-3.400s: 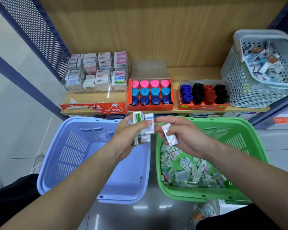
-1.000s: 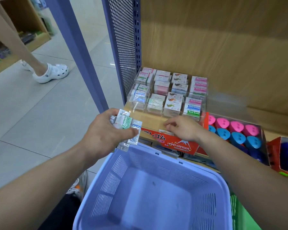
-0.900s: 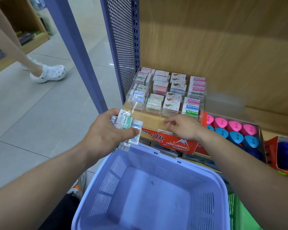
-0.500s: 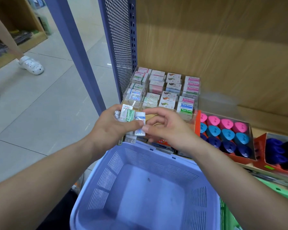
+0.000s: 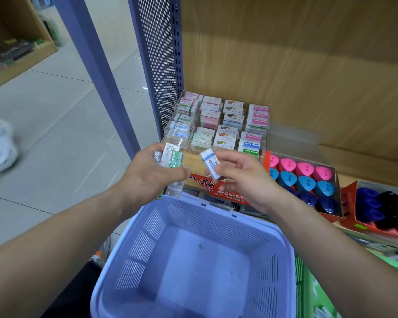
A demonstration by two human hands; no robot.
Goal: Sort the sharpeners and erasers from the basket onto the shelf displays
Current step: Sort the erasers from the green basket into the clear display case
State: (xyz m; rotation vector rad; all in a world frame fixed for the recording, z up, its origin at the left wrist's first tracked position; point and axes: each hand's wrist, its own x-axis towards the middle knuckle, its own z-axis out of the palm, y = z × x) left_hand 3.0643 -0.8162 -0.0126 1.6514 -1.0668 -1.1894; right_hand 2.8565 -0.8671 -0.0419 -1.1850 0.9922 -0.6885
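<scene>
In front of the clear eraser display, the left hand clasps a small stack of wrapped erasers, its grip closed round them, probably as a reserve to feed out singly. Nearer the display's front edge, the right hand pinches one blue-and-white eraser in a narrow grip, tilted, likely to read its label and match a compartment. The lilac basket sits below the display

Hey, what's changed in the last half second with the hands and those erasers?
The right hand pinched a blue-and-white eraser off the stack in the left hand and drew it away rightward. The left hand still grips the rest; the eraser display and purple basket are unchanged.
</scene>
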